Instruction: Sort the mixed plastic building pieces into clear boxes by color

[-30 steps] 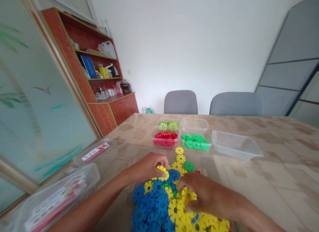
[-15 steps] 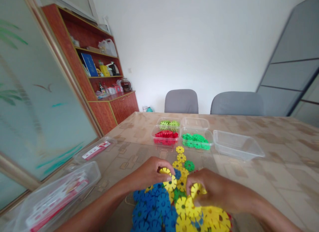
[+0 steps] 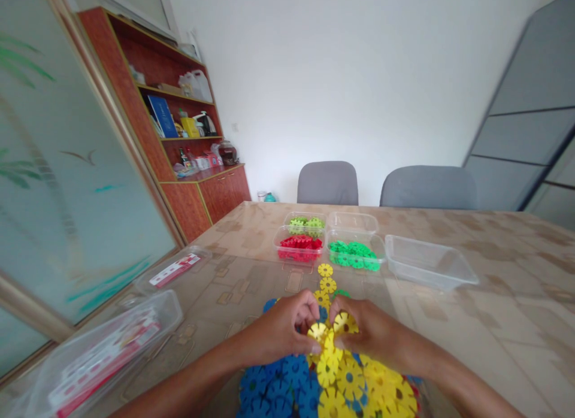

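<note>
My left hand [image 3: 287,325] pinches a yellow notched plastic disc [image 3: 317,331] between thumb and fingers. Close beside it, my right hand [image 3: 372,328] has its fingers closed on another yellow notched disc [image 3: 345,323]. The two hands nearly meet, and more yellow discs hang or lie just below them; whether these are joined to the held ones I cannot tell. Under my left wrist lies a heap of blue notched discs [image 3: 294,373]. A heap of yellow discs [image 3: 381,385] spreads below my right hand. Several single yellow discs [image 3: 327,285] run in a line away from me.
Clear boxes hold red discs [image 3: 300,248], green discs [image 3: 354,254] and lime discs [image 3: 306,225]. An open clear box [image 3: 431,262] stands to the right. Clear containers with printed labels [image 3: 108,352] lie at the left. Two grey chairs [image 3: 327,183] stand behind the table.
My hands have come together over the pile, the left moving right and slightly down, the right slightly left. The yellow discs they hold are now close to each other.
</note>
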The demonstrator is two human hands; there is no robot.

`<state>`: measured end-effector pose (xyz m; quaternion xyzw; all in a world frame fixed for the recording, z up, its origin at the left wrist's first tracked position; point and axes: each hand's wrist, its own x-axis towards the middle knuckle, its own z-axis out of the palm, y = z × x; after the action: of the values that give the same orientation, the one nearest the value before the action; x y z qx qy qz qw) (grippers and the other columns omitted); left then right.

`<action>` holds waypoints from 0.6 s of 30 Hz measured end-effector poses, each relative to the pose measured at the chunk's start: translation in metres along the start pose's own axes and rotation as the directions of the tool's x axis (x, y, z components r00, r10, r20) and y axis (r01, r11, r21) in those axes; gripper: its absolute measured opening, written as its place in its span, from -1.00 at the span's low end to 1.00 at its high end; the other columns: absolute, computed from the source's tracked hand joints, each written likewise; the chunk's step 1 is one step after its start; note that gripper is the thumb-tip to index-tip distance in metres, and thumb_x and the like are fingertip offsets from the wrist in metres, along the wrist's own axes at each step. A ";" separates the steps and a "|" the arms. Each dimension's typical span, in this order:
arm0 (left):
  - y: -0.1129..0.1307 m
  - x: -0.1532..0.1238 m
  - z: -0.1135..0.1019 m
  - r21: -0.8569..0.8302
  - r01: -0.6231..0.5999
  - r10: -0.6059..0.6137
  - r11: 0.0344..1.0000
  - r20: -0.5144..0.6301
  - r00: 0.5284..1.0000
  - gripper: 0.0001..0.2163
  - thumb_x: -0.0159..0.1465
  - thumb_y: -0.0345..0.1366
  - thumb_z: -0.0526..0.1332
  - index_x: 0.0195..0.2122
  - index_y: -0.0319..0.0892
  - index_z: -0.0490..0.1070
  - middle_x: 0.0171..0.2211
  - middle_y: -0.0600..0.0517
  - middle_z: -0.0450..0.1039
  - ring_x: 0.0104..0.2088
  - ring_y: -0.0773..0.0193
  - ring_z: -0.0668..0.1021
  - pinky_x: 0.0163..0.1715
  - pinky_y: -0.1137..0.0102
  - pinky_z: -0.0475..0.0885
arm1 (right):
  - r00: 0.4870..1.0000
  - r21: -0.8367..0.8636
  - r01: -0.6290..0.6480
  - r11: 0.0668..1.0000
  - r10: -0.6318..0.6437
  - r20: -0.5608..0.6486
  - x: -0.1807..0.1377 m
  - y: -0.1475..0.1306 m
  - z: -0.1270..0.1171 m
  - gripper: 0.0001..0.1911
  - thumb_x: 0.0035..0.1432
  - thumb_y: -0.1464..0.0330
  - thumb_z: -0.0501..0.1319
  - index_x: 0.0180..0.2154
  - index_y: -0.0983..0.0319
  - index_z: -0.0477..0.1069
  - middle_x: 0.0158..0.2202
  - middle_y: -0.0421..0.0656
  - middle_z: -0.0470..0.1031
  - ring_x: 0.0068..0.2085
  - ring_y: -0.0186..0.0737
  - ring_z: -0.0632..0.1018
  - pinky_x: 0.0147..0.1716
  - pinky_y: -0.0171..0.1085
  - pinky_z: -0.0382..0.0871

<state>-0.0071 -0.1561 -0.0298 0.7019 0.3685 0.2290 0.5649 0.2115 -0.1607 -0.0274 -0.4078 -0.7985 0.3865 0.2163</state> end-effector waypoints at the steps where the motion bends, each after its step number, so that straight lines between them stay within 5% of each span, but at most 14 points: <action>1: 0.001 0.000 0.001 0.013 -0.001 0.002 1.000 -0.018 1.000 -0.69 -0.01 -0.46 0.32 -0.31 -0.16 0.21 -0.53 0.24 0.18 -0.50 0.44 0.24 -0.55 0.56 0.12 | 1.000 0.016 0.004 1.000 -0.004 0.004 0.001 0.000 0.002 -0.79 -0.03 0.48 0.24 -0.28 0.20 0.37 -0.32 -0.24 0.46 -0.25 -0.20 0.44 -0.32 -0.32 0.23; 9: -0.003 -0.001 0.000 0.019 -0.022 0.021 1.000 0.030 0.999 -0.72 0.01 -0.46 0.33 -0.33 -0.17 0.23 -0.47 0.19 0.30 -0.45 0.41 0.36 -0.50 0.55 0.21 | 0.992 0.132 0.051 0.990 -0.066 0.112 0.000 -0.006 -0.001 -0.85 0.05 0.39 0.27 -0.27 0.22 0.49 -0.30 -0.24 0.55 -0.28 -0.22 0.49 -0.35 -0.37 0.23; 18: 0.009 -0.006 -0.014 -0.015 0.045 -0.042 0.999 0.146 0.988 -0.80 0.14 -0.33 0.28 -0.27 -0.18 0.27 -0.42 0.13 0.41 -0.50 0.39 0.47 -0.53 0.54 0.32 | 0.994 0.105 -0.015 0.994 0.003 0.111 -0.004 -0.011 -0.012 -0.87 0.08 0.31 0.24 -0.30 0.21 0.40 -0.45 -0.28 0.38 -0.43 -0.32 0.39 -0.49 -0.39 0.23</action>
<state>-0.0191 -0.1523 -0.0170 0.7033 0.3391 0.1681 0.6017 0.2162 -0.1630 -0.0116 -0.3772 -0.7857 0.4515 0.1912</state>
